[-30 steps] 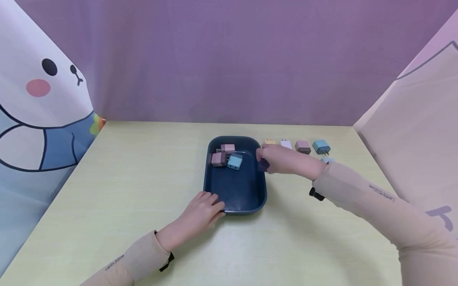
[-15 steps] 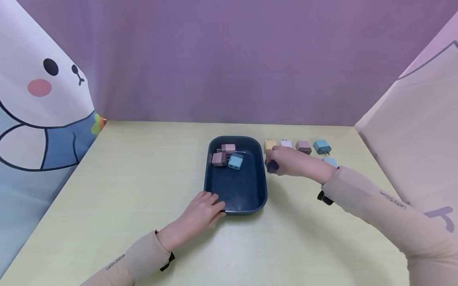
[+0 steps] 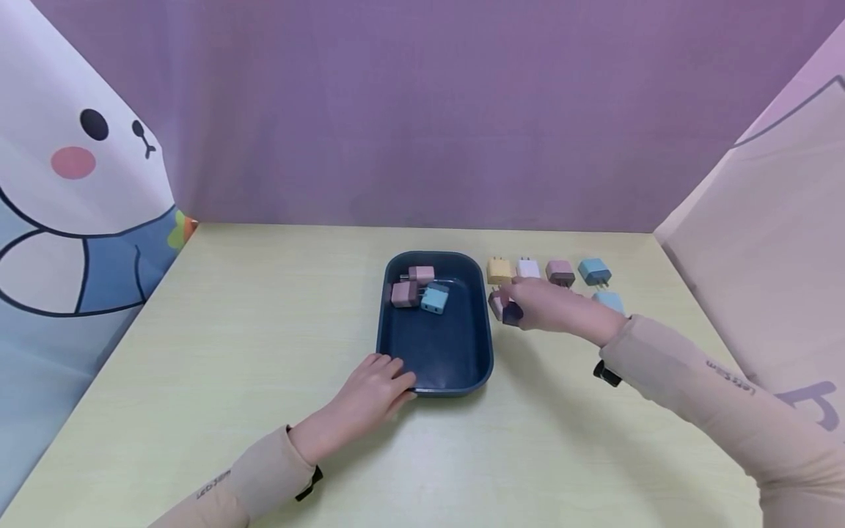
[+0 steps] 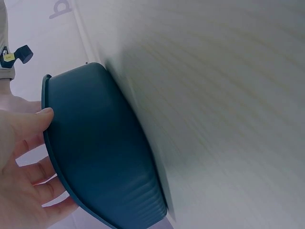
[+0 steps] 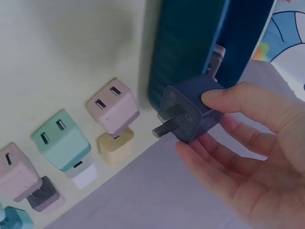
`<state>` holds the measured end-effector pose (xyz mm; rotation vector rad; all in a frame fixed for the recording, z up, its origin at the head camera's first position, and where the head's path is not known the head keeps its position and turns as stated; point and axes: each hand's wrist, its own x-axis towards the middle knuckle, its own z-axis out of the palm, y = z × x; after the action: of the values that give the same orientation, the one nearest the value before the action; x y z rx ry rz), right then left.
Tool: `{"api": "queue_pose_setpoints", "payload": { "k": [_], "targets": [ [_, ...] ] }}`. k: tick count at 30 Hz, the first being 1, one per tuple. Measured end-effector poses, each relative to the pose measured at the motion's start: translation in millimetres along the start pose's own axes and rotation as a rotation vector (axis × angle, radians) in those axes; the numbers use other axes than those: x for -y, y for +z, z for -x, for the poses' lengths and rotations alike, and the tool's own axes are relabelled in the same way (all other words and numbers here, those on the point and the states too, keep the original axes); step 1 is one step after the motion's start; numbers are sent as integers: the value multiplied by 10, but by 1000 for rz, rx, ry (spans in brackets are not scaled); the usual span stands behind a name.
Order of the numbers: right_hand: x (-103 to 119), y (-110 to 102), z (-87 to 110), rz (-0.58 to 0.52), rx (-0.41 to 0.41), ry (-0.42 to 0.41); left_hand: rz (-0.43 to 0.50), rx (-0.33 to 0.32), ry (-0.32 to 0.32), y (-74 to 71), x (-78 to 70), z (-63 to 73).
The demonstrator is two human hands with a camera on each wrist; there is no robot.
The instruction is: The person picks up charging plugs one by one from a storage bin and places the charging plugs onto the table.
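Note:
In the right wrist view, my right hand [image 5: 257, 138] pinches a navy USB charger plug [image 5: 190, 107] between thumb and fingers, its two flat prongs bare. The head view has this right hand [image 3: 548, 304] just right of the dark blue tray [image 3: 436, 352], close over a row of chargers. My left hand [image 3: 370, 392] holds the tray's near left corner. Its thumb lies on the outer side of the rim in the left wrist view. Inside the tray lie a mauve charger [image 3: 404, 295], a pink charger [image 3: 421, 274] and a light blue charger [image 3: 434, 298].
Right of the tray, chargers stand in two rows: yellow [image 3: 499, 270], white [image 3: 528, 268], mauve [image 3: 560, 272] and blue [image 3: 595, 271] behind. A pink charger [image 5: 113, 106] and a mint charger [image 5: 62, 140] are in front. A purple curtain [image 3: 422, 117] hangs behind the table.
My right hand has moved right, from the tray's right rim to over the charger rows, still holding the navy charger. A pink charger beside the tray has come into view. The left hand stays put.

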<state>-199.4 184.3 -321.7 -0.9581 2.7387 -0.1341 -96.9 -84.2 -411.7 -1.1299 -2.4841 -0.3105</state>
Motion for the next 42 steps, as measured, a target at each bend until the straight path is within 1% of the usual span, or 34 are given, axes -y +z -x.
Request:
{"api": "queue_pose_setpoints", "payload": {
  "k": [7, 16, 23, 33, 39, 42],
  "targets": [
    [-40, 99, -6, 11, 11, -19, 1, 4, -2, -3, -1, 2],
    [-57, 217, -24, 6, 58, 13, 5, 15, -10, -5, -2, 1],
    [-67, 275, -16, -2, 36, -18, 1, 16, -11, -17, -6, -6],
    [-79, 395, -16, 17, 39, -30, -1, 19, -15, -17, -9, 1],
    [-86, 440, 1, 27, 5, -55, 0, 20, -15, -9, -7, 2],
    [-84, 447, 2, 28, 3, -62, 0, 21, -16, -8, -6, 2]
  ]
}}
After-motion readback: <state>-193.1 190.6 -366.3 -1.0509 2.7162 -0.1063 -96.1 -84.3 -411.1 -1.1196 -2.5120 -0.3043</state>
